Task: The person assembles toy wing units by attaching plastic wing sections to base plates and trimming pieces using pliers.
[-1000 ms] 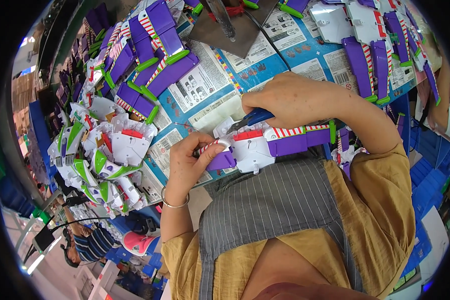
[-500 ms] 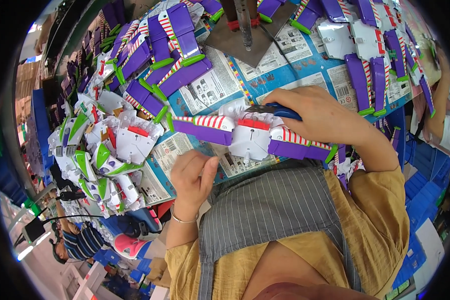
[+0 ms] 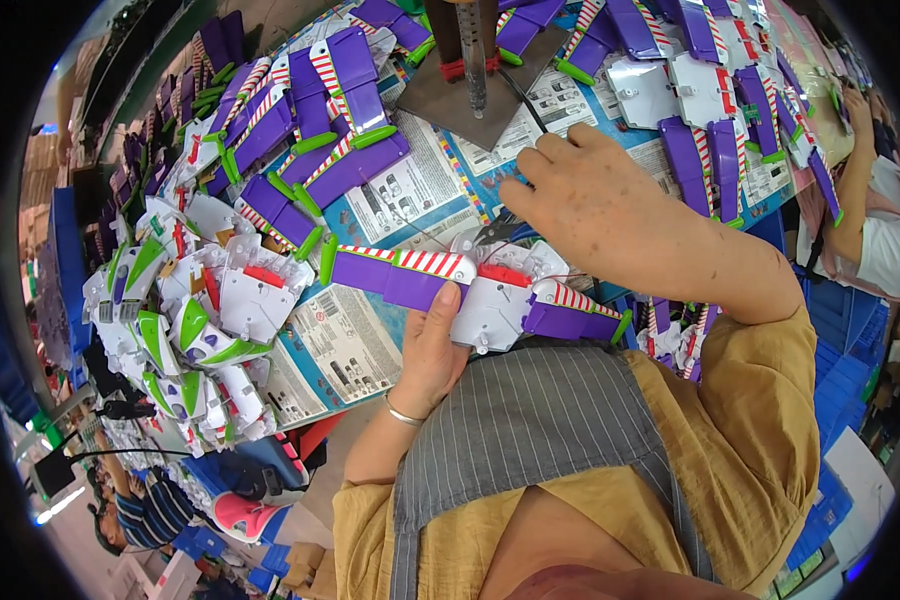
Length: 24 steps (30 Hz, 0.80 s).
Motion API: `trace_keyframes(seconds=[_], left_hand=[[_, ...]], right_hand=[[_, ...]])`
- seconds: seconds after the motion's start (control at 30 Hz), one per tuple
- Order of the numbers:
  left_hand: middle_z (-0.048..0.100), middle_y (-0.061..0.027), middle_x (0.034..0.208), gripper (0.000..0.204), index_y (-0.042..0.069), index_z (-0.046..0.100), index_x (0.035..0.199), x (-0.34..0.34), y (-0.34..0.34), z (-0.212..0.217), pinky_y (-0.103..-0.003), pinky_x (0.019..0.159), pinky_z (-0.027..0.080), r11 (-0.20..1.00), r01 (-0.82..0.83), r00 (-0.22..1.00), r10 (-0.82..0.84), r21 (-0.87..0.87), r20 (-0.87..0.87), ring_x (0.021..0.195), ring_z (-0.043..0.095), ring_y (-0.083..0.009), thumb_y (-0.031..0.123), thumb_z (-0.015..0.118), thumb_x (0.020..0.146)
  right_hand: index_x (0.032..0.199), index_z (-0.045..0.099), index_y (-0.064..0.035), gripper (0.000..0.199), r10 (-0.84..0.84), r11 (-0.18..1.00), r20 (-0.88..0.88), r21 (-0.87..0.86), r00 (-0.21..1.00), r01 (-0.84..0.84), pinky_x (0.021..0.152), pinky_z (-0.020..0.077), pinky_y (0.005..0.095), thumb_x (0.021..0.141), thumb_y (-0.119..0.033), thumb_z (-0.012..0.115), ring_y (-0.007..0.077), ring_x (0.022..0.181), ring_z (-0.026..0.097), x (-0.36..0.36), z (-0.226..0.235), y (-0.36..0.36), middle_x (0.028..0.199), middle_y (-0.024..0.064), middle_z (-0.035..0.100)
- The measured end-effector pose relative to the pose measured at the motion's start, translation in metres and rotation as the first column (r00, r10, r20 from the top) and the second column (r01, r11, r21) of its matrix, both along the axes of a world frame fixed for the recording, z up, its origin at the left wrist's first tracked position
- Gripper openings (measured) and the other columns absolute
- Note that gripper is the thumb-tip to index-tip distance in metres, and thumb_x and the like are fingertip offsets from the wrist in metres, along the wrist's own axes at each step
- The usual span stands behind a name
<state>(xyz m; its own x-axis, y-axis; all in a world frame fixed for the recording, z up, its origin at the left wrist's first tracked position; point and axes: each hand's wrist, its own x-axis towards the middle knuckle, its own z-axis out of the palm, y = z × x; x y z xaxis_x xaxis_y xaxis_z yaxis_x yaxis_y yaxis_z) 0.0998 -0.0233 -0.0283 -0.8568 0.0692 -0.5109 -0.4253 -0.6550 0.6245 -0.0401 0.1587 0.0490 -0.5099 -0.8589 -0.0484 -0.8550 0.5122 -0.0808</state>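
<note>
Wing toy (image 3: 475, 290): white plastic centre body with a red insert and two purple wings, red-white striped bands, green tips; it sits at the near edge of the table (image 3: 490, 185), just in front of the person's striped apron (image 3: 530, 430), wings spread left and right.

Left hand (image 3: 428, 350): under the left wing root, thumb pressed on top where purple meets white, fingers curled below; pinching the toy. Right hand (image 3: 610, 215): lies over the right side of the body, fingers bent and close together; looks closed around a dark tool (image 3: 492, 232) whose tip shows at the body; can't confirm the grip, palm hides it.

Handling, my read: light hollow moulded plastic; stiff shell, smooth and a bit slippery; wings look hinged at the root, so likely floppy or weak there; thin green tips probably snap first. Best hold is the white centre body or the wing root close to it, as the left hand does; not the wing ends.

Around: far left, a row of finished purple wings (image 3: 310, 130); left, a heap of white-green shells (image 3: 190, 320); far centre, a grey metal stand (image 3: 470, 80) on printed sheets (image 3: 410, 185); far right, more white and purple parts (image 3: 690, 90), and another person's arm (image 3: 855, 190).
</note>
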Motion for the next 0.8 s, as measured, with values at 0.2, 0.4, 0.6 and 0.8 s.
trace_keyframes(seconds=[0.2,0.4,0.6,0.8], left_hand=[[0.052,-0.0051,0.122,0.038,0.009,0.045,0.125,-0.002,-0.002,-0.002,-0.042,0.097,0.042,0.999,-0.007,1.0,0.007,-0.034,0.006,0.115,0.05,-0.0204,0.024,0.055,0.092],[0.057,-0.0054,0.115,0.033,0.006,0.051,0.119,-0.022,0.0,0.012,-0.037,0.093,0.046,0.998,-0.035,0.999,0.036,-0.043,0.018,0.107,0.056,-0.0185,0.023,0.056,0.091],[0.057,-0.0099,0.117,0.036,0.004,0.05,0.12,-0.068,0.003,0.018,-0.041,0.095,0.045,0.996,-0.083,0.994,0.081,0.017,0.068,0.109,0.056,-0.024,0.027,0.053,0.092],[0.059,-0.011,0.118,0.036,0.004,0.052,0.12,-0.097,0.01,0.021,-0.042,0.093,0.047,0.976,-0.147,0.989,0.139,0.16,0.057,0.107,0.058,-0.026,0.029,0.051,0.094]], right_hand=[[0.082,0.057,-0.0047,0.015,0.071,0.974,0.089,0.206,0.993,-0.088,0.071,0.0418,0.0339,0.068,-0.01,0.061,0.0223,0.078,0.059,-0.006,0.008,-0.008,0.075,0.0076,0.058],[0.081,0.057,-0.0049,0.011,-0.011,1.0,0.219,0.016,0.976,0.008,0.064,0.0455,0.038,0.07,-0.007,0.057,0.027,0.062,0.062,-0.015,-0.027,0.011,0.06,0.0097,0.059],[0.083,0.059,-0.0039,0.013,-0.153,0.987,0.169,-0.032,0.974,0.16,0.059,0.0477,0.0398,0.071,-0.008,0.058,0.029,0.065,0.064,-0.03,-0.031,0.01,0.063,0.0122,0.061],[0.09,0.06,-0.003,0.023,-0.277,0.956,0.247,-0.022,0.928,0.292,0.062,0.0498,0.0413,0.067,-0.005,0.06,0.0316,0.071,0.065,-0.049,-0.037,0.017,0.071,0.0157,0.064]])
